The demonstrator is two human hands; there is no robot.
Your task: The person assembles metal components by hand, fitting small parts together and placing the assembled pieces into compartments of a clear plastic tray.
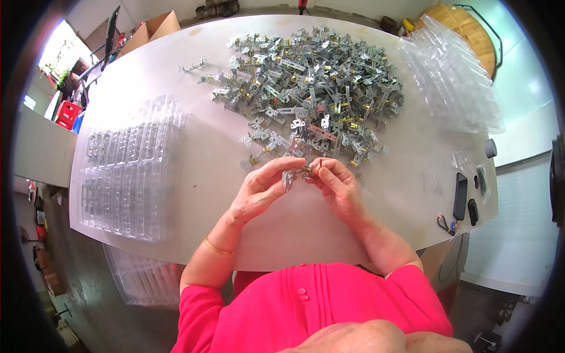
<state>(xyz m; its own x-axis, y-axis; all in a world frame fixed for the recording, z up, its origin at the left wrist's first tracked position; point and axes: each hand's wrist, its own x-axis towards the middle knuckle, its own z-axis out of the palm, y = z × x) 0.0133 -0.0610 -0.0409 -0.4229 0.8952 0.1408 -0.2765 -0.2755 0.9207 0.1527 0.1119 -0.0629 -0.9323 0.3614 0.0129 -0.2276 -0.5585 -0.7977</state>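
Note:
Both my hands meet at the near edge of a big heap of small metal brackets [329,88] on a pale table. A silvery metal bracket [288,180] is pinched in my left hand [262,187], its bent end sticking out below the fingers. My right hand [338,187] closes on the same bracket's other end, thumb and forefinger pressed together. A small thin brownish piece [319,164] shows at the right fingertips; I cannot make out what it is. The fingers partly hide the bracket.
Clear plastic trays [126,170] with metal parts in their slots lie at the left. More clear trays [450,76] are stacked at the far right. A phone [460,196], a small black object [473,212] and keys [445,223] rest near the right edge. A cardboard box [158,29] stands beyond the table.

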